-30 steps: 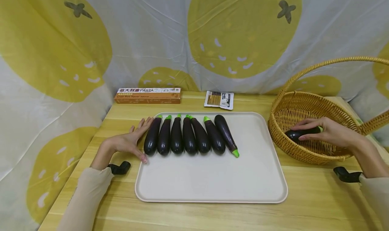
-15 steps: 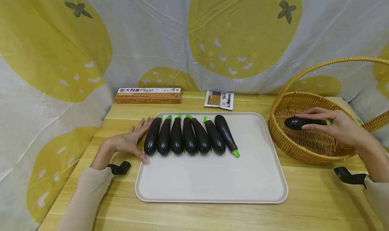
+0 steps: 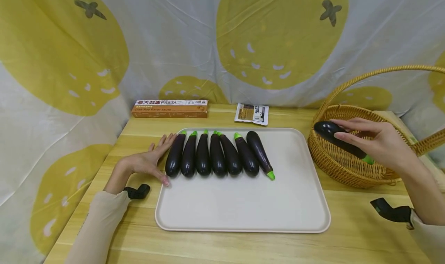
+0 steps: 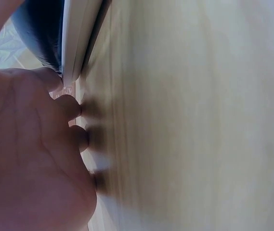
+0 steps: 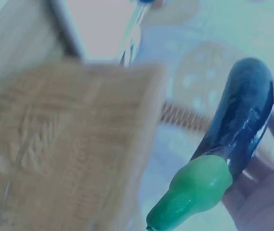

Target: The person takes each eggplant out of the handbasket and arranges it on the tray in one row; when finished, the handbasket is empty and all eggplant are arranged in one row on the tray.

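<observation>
My right hand grips a dark eggplant above the left rim of a wicker basket. The eggplant tilts, its green stem end lower and to the right; the right wrist view shows the green cap up close. My left hand is spread at the left edge of a white tray, thumb on the rim, beside the leftmost eggplant. Several eggplants lie in a row across the tray's back half, most with stems pointing away. The rightmost eggplant points its stem toward me.
A pasta box stands behind the tray at the back left, with a small foil packet to its right. The basket's tall handle arches over its opening. A patterned cloth hangs behind the wooden table.
My right hand has raised the eggplant out of the basket's interior and shifted it left to the rim, tilting it. The left hand and the row on the tray have stayed put.
</observation>
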Demonstrator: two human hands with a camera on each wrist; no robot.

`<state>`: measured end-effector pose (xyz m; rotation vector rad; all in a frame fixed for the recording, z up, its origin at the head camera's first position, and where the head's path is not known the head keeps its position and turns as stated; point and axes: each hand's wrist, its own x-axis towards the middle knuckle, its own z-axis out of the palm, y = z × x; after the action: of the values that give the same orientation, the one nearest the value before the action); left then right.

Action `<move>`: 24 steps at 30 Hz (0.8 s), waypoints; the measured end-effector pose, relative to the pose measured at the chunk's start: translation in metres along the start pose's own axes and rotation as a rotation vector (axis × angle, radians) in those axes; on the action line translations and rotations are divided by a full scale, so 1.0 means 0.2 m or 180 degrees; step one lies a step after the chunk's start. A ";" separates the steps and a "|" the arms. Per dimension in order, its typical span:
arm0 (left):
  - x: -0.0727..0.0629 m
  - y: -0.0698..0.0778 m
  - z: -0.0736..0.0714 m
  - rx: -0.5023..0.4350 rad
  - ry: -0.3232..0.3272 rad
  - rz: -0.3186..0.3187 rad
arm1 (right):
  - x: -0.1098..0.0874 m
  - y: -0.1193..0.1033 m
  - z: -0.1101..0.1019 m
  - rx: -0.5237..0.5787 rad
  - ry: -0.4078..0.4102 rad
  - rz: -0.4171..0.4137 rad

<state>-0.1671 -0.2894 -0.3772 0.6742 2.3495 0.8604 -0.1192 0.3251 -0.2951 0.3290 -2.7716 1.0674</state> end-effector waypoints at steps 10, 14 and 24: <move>0.00 0.00 0.00 -0.0011 -0.0005 0.0019 | 0.02 -0.26 0.21 0.0320 -0.0369 0.0218; 0.00 -0.01 0.00 -0.0011 -0.0001 0.0039 | 0.05 -0.32 0.32 0.0496 -0.0501 0.0315; 0.01 -0.01 0.00 0.0068 0.0026 0.0022 | 0.16 -0.32 0.56 0.0543 -0.0556 0.0631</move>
<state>-0.1676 -0.2895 -0.3793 0.6892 2.3679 0.8436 -0.1415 0.1977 -0.3292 0.1773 -2.9218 1.3894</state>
